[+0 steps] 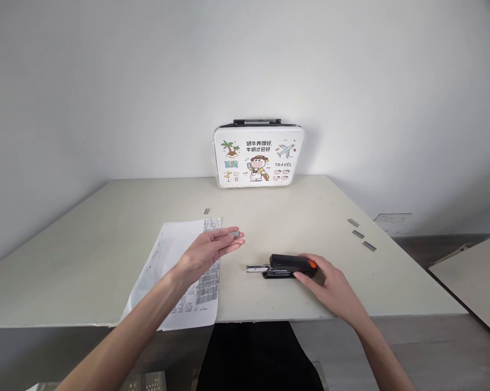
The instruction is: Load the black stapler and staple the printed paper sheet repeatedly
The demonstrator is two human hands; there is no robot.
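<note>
My left hand [212, 247] is above the right edge of a printed sheet of paper [157, 260], pinching a small grey strip of staples [235, 234] between thumb and fingers. To its right a black stapler [287, 264] with an orange part at its rear lies on the table, pointing left. Its metal staple tray [256, 269] sticks out of the front. My right hand [324, 279] grips the stapler's rear end, thumb on the near side and fingers over the far side.
One staple strip [207, 211] lies beyond the paper. Three more, including a middle strip [358, 234], lie along the right side of the pale table [277, 217]. A white case [259, 157] with cartoon prints and a black handle stands upright against the wall.
</note>
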